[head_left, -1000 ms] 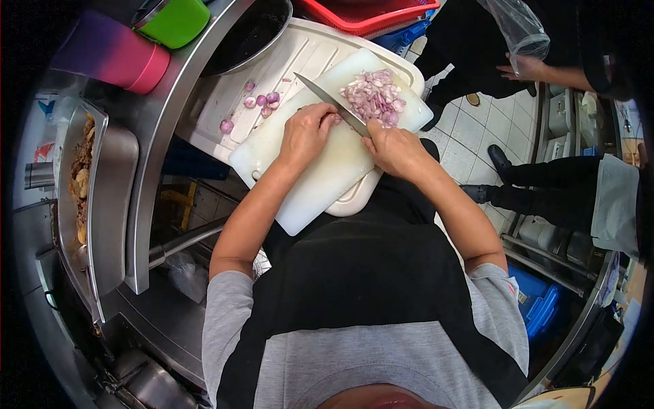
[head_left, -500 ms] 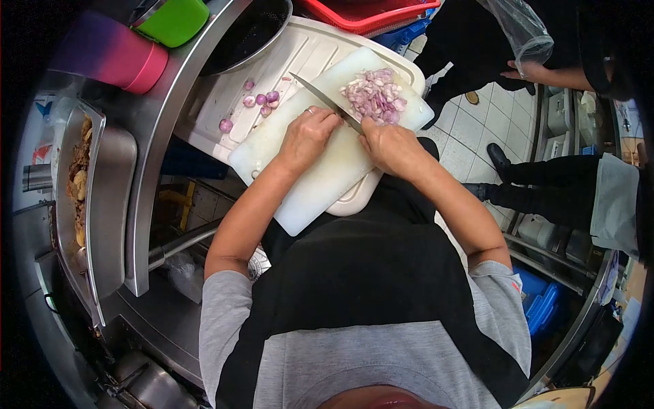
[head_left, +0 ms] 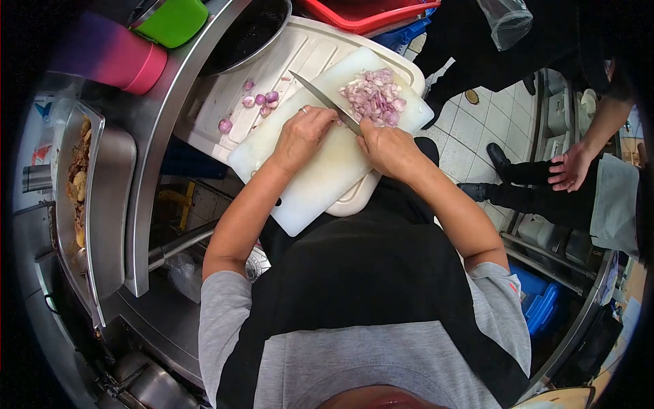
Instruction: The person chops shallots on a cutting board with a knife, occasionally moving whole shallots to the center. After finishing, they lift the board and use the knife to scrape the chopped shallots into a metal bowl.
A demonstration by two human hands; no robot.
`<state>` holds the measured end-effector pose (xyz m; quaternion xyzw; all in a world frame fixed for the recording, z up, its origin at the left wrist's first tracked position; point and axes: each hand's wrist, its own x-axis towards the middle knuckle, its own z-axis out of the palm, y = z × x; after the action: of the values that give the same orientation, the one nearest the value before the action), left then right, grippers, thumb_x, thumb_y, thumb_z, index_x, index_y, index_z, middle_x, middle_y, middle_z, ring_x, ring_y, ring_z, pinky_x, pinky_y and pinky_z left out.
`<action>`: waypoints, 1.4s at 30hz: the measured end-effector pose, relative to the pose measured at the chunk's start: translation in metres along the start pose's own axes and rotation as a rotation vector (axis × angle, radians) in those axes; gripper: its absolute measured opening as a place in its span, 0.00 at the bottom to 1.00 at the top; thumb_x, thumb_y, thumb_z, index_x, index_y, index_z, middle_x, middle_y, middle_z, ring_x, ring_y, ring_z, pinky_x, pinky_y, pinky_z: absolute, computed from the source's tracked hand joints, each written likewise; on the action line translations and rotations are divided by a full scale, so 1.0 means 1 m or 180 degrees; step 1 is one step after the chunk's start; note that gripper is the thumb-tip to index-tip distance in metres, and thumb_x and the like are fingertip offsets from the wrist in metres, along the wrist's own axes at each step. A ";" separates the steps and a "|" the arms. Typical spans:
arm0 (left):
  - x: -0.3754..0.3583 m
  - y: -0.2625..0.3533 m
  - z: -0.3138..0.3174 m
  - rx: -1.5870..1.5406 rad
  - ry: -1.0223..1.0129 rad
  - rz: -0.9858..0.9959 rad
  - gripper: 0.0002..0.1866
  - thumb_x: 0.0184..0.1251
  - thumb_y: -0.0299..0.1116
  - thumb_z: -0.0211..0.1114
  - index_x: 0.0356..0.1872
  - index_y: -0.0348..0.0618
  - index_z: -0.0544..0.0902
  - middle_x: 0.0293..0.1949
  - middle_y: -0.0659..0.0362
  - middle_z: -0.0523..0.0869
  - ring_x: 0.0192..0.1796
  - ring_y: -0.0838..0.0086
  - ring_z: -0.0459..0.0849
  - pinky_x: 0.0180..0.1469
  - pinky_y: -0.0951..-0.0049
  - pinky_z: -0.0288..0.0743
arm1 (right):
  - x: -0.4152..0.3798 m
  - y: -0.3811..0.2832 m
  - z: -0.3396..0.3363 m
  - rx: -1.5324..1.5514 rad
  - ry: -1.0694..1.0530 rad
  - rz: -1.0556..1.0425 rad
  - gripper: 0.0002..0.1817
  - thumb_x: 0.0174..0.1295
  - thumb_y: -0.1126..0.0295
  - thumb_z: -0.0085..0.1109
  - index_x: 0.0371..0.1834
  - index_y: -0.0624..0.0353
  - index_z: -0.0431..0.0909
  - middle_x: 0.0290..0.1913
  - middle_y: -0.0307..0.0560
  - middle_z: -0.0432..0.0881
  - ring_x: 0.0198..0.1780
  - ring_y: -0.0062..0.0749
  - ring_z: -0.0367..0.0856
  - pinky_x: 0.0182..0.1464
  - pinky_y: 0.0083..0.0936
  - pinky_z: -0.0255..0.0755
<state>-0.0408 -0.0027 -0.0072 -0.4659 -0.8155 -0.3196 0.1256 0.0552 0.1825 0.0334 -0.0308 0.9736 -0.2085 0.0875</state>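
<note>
A knife (head_left: 320,97) lies across the white cutting board (head_left: 300,204), its handle wrapped by my right hand (head_left: 390,146). Close to the blade, the fingers of my left hand (head_left: 304,135) are bent together on the board; what they hold, if anything, is hidden. Cut shallots (head_left: 372,97) form a pile on the board beyond my right hand. Several whole peeled shallots (head_left: 260,99) sit on the cream plastic lid (head_left: 204,119) under the board, to the left.
A dark bowl (head_left: 255,41) and a red basket (head_left: 361,17) stand beyond the board. A steel counter (head_left: 146,170) runs along the left, with a tray of food (head_left: 112,204). At right are co-workers' legs and a co-worker's hand (head_left: 573,167).
My left hand has shifted slightly left, while the knife stays nearly in place. At right, a co-worker's hand now hangs lower, and the clear plastic bag has moved up and left.
</note>
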 end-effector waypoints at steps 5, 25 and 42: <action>-0.002 0.004 -0.001 0.0079 -0.0008 0.0160 0.08 0.55 0.25 0.66 0.38 0.43 0.83 0.36 0.58 0.86 0.39 0.63 0.84 0.42 0.65 0.79 | 0.000 -0.004 -0.003 -0.0028 0.0011 -0.0032 0.14 0.70 0.62 0.49 0.41 0.66 0.68 0.30 0.65 0.83 0.35 0.62 0.83 0.38 0.53 0.75; -0.002 0.001 0.002 0.0198 -0.0042 0.0365 0.08 0.54 0.25 0.63 0.36 0.41 0.81 0.40 0.57 0.85 0.42 0.63 0.83 0.44 0.65 0.79 | -0.008 -0.009 -0.007 -0.0040 -0.0141 0.0044 0.14 0.69 0.63 0.50 0.41 0.66 0.69 0.28 0.65 0.82 0.35 0.62 0.83 0.38 0.52 0.76; -0.001 0.012 -0.001 -0.0087 0.0172 0.0122 0.10 0.50 0.24 0.70 0.36 0.42 0.83 0.38 0.58 0.86 0.40 0.63 0.85 0.42 0.66 0.80 | 0.007 0.000 0.010 0.0423 0.0045 0.0173 0.18 0.69 0.60 0.50 0.46 0.68 0.72 0.37 0.70 0.83 0.42 0.63 0.83 0.47 0.52 0.74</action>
<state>-0.0304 0.0000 -0.0020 -0.4743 -0.7983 -0.3407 0.1472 0.0500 0.1775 0.0232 0.0029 0.9587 -0.2705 0.0881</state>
